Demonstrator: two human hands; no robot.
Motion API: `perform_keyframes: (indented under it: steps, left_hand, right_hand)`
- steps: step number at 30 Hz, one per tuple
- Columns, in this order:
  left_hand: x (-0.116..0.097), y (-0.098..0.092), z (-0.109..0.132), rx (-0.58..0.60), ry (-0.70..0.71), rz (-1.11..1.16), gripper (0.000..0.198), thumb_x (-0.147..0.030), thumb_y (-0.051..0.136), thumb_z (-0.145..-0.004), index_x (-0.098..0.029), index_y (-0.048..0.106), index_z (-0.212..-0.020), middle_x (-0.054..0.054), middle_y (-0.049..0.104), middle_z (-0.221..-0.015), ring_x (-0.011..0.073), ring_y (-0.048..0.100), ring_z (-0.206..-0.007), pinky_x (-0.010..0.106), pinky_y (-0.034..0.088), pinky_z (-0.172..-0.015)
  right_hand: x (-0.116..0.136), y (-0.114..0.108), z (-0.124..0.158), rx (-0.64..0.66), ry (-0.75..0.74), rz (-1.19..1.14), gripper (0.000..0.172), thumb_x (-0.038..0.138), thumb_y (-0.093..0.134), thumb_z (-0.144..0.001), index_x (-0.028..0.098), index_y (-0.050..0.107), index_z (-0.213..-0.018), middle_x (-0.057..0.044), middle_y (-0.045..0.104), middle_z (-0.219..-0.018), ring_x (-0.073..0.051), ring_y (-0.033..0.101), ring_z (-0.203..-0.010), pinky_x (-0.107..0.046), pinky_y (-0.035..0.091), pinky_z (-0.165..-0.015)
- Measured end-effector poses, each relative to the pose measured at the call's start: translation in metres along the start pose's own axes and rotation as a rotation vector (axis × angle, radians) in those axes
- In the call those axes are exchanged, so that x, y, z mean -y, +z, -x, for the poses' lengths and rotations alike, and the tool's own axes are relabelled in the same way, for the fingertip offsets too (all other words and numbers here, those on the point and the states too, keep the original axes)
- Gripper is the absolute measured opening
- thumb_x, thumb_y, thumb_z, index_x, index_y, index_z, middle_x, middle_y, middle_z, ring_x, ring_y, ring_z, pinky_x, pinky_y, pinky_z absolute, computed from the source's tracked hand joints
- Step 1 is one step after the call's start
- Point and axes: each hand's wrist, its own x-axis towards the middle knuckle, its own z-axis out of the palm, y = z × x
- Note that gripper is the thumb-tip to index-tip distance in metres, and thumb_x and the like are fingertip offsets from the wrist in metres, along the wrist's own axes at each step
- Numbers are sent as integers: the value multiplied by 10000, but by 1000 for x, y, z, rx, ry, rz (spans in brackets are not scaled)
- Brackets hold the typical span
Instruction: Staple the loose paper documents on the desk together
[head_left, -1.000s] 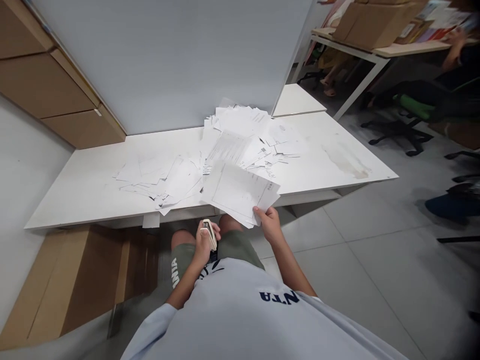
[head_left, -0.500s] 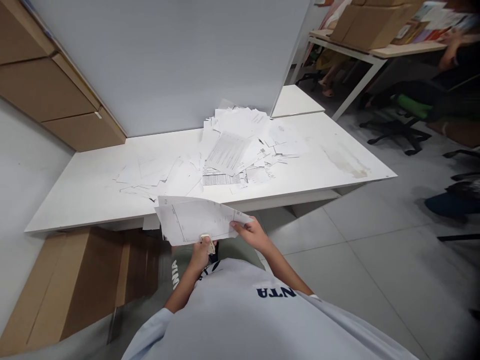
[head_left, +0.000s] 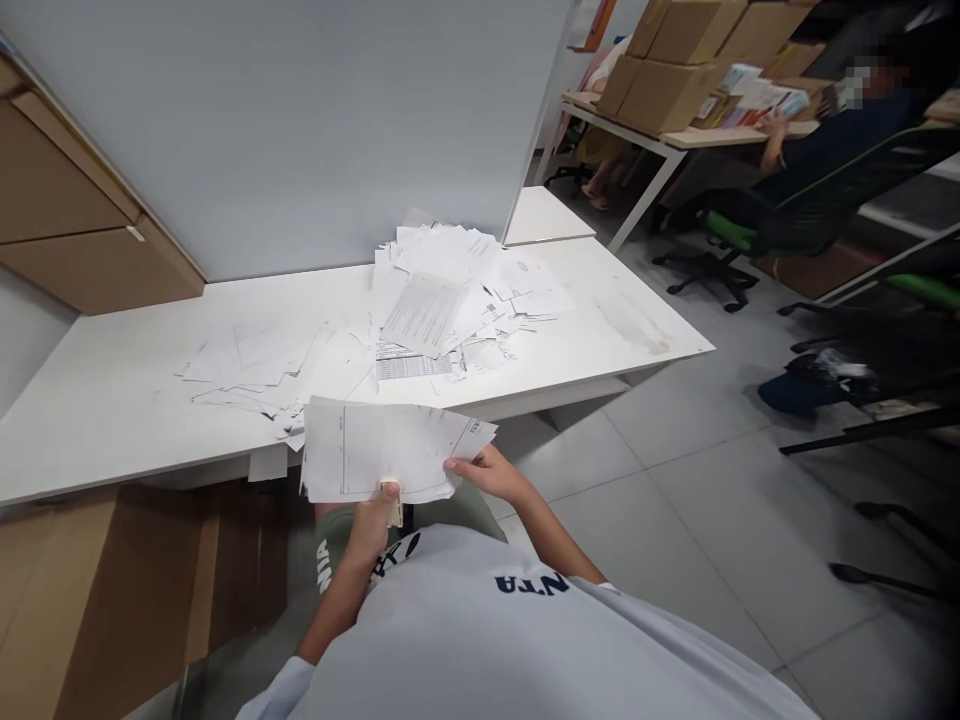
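a white desk [head_left: 555, 290] strewn with loose printed papers [head_left: 439, 300]

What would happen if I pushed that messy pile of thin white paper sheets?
They would probably slide apart easily, because the loose white paper sheets lie unstacked on the smooth white desk. They look light and floppy too: the sheet held by the right hand seems to bend.

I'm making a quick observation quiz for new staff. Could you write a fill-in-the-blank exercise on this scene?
1. The person's right hand and left hand hold sheets; the left also holds a small cream ____.
2. The paper heap lies on a ____ desk.
3. The chair of the seated co-worker has ____ trim.

Missing words: stapler, white, green.
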Motion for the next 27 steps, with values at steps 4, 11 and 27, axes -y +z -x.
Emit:
perform_keyframes:
  steps: [4, 11, 27]
  left_hand:
    - [1, -3, -4, -33, 150, 12, 501, -626, 844, -499, -232, 692, -769, 81, 746, -883, 318, 662, -1068, 460, 494, -995]
    - [-6, 2, -2, -44, 129, 61, 517, -640, 828, -548, -212, 698, -807, 98, 747, -860, 294, 695, -990, 402, 567, -874]
    - [70, -63, 29, -243, 12, 222, 556, -814, 578, -709, -272, 690, -753, 34, 692, -693, 233, 686, -666, 445, 607, -684]
  right_hand:
    - [-1, -1, -6, 31, 4, -3, 366, 481, 705, -786, 207, 724, -1028, -91, 734, -1001, -284, 673, -1024, -410, 545, -872]
    - [-7, 9, -14, -13, -64, 77, 258, 449, 688, -790, 209, 728, -878, -44, 719, -856, -237, 663, -890, -349, 540, -808]
    - [-22, -76, -181, -970, 25, 556, 611, 171, 495, -853, -67, 404, -1409, -332, 423, -1443, -329, 393, -1351, -452, 276, -1133]
